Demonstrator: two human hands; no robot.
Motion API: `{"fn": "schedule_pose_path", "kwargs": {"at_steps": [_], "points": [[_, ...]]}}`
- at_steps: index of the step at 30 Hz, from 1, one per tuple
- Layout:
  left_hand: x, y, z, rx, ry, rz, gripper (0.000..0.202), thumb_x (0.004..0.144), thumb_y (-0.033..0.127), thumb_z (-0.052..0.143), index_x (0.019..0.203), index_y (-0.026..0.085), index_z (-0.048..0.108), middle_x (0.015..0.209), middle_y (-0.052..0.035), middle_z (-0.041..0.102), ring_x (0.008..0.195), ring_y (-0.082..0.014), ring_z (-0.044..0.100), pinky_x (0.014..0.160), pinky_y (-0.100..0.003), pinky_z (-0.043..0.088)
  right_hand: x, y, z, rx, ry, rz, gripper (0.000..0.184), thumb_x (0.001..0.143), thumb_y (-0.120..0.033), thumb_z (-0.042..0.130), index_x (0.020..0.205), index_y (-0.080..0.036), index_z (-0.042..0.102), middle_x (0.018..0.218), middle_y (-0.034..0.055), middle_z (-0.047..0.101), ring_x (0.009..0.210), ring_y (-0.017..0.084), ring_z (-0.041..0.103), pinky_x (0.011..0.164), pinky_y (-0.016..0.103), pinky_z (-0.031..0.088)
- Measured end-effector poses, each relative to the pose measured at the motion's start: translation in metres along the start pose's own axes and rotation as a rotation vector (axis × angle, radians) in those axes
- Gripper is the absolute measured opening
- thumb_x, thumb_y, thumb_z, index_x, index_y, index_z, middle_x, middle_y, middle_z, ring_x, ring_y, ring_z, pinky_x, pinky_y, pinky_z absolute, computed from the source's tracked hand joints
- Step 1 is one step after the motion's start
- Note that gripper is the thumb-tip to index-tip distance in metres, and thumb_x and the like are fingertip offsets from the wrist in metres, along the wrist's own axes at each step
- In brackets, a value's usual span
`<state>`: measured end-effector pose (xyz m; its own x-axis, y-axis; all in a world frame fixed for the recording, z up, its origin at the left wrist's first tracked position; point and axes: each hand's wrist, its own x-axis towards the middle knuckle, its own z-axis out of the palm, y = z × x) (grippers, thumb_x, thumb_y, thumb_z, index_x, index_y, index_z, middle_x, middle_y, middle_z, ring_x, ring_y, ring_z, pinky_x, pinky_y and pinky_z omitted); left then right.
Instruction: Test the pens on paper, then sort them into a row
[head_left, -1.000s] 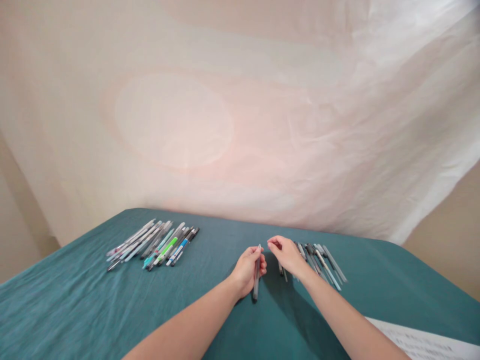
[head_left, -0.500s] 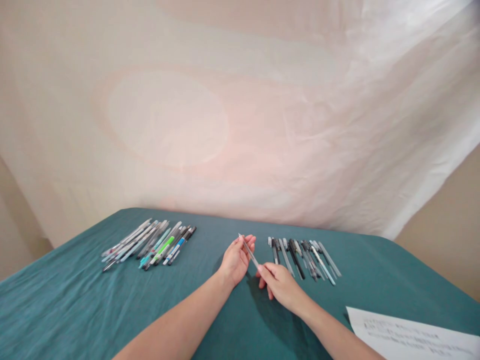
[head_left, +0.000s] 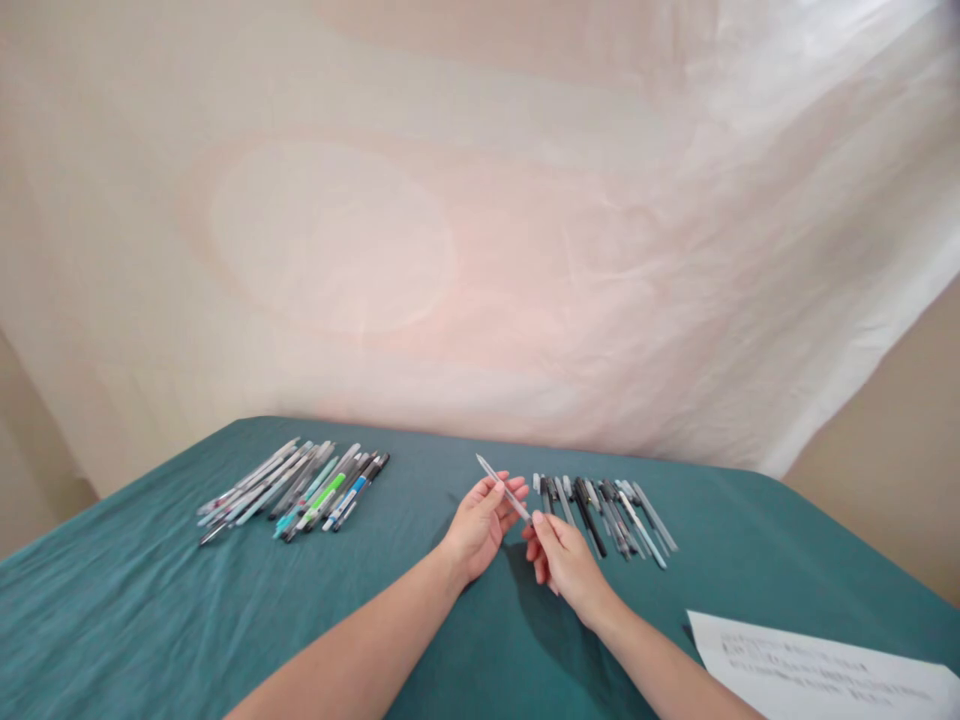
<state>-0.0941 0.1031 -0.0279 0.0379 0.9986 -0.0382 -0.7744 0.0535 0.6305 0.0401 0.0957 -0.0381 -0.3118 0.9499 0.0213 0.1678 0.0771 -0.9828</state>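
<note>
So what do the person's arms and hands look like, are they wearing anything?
The left hand and the right hand are bare, with no gloves; no rings, watch or bracelet show. The left forearm and right forearm show no sleeves within the picture.

Pale backdrop point(head_left: 480, 250), teal tablecloth point(head_left: 187, 620), paper point(head_left: 817, 668) (blurrily lettered)

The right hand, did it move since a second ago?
Yes. Against the row of pens on the right, the right hand has come nearer the person, uncovering some pens' far ends.
</note>
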Motion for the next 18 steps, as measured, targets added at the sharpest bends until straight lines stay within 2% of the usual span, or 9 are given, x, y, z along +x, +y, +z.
{"fn": "schedule_pose_path", "kwargs": {"at_steps": [3, 9, 18], "points": [[0.0003, 0.0007, -0.0001, -0.008, -0.005, 0.015, 0.020, 0.077, 0.019, 0.058, 0.095, 0.017, 0.049, 0.104, -0.0096, 0.060, 0.096, -0.0181, 0.058, 0.083, -0.031, 0.045, 0.0003, 0.0009, 0.0007, 0.053, 0.009, 0.023, 0.042, 0.083, -0.054, 0.030, 0.077, -0.016, 0.048, 0.054, -0.0037, 0.049, 0.032, 0.006, 0.042, 0.026, 0.015, 0.023], [-0.0014, 0.0022, 0.0009, -0.011, -0.037, 0.011, 0.019, 0.076, 0.020, 0.059, 0.091, 0.017, 0.048, 0.098, -0.0082, 0.063, 0.095, -0.0180, 0.059, 0.087, -0.033, 0.043, -0.0004, -0.0014, 0.0016, 0.014, 0.051, 0.020, 0.040, 0.083, -0.053, 0.032, 0.070, -0.018, 0.045, 0.049, -0.0058, 0.045, 0.031, 0.005, 0.039, 0.028, 0.014, 0.025], [-0.0022, 0.0013, 0.0000, 0.001, -0.035, 0.022, 0.017, 0.074, 0.021, 0.061, 0.086, 0.016, 0.050, 0.091, -0.0065, 0.064, 0.092, -0.0176, 0.060, 0.082, -0.031, 0.046, -0.0014, 0.0010, 0.0007, -0.065, 0.108, -0.030, 0.042, 0.083, -0.054, 0.029, 0.069, -0.018, 0.046, 0.050, -0.0050, 0.044, 0.033, 0.005, 0.040, 0.031, 0.016, 0.029]]}}
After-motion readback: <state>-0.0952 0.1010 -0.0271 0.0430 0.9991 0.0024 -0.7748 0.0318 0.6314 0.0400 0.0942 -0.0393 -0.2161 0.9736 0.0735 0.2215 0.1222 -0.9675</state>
